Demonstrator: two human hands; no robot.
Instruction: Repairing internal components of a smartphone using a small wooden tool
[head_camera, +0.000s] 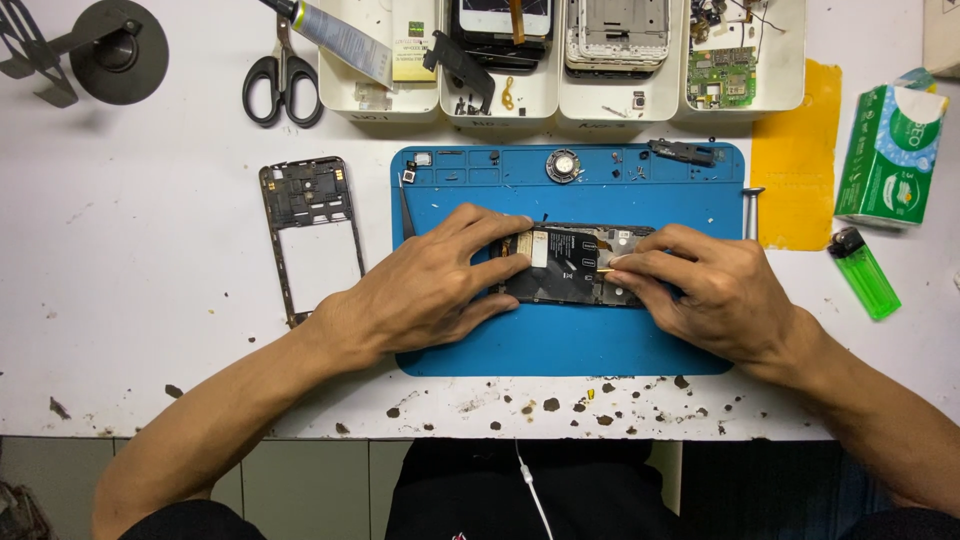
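black opened phone (565, 268) lengthwise left-right between hands

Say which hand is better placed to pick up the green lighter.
Right. The right hand rests on the opened phone nearer the green lighter, which lies off the blue mat's right edge; the left hand is farther away.

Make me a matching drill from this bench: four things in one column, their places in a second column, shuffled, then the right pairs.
Things:
1. scissors
2. green lighter
3. phone frame
4. opened phone

Places:
A. on the blue mat, under both hands
B. right of the mat, below the tissue pack
C. bare table, left of the mat
D. top of the table, left of the white trays

Pairs: 1-D, 2-B, 3-C, 4-A. The left hand and right hand both press on the opened phone.
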